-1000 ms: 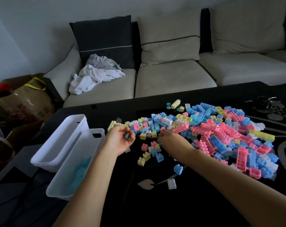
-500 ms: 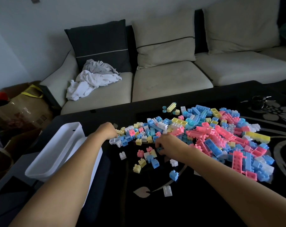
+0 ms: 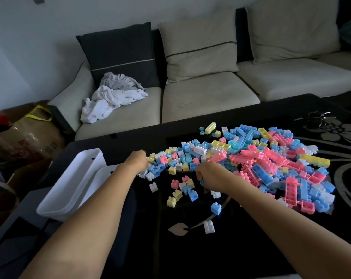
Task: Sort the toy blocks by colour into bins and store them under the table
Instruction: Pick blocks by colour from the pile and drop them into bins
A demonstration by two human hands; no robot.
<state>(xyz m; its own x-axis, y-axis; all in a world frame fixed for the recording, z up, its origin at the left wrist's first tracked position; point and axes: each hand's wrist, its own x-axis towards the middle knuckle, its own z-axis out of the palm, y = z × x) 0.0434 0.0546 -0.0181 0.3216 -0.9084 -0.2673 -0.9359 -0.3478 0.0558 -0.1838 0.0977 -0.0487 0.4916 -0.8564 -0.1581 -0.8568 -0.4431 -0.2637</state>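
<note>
A heap of pink, blue, yellow and white toy blocks [image 3: 261,164] covers the right half of the black table [image 3: 190,248]. Loose blocks, such as a blue one [image 3: 215,208] and a white one [image 3: 208,226], lie in front of it. My left hand [image 3: 137,160] rests at the heap's left end, its fingers hidden behind the back of the hand. My right hand [image 3: 209,174] is curled over the heap's front edge, with a blue ring-shaped piece [image 3: 202,181] in its fingers. A white bin [image 3: 78,178] stands at the table's left edge. A second white bin [image 3: 107,169] shows partly behind my left forearm.
A beige sofa [image 3: 206,95] with cushions runs along the table's far side, with crumpled clothes [image 3: 114,99] on its left seat. Paper bags [image 3: 25,133] stand on the floor at the left. A bunch of keys [image 3: 317,119] lies at the table's far right.
My left hand has gone from above the bins to the heap's left end. My right hand drew slightly toward me at the heap's front. The view shifted, and my forearm now hides the nearer bin.
</note>
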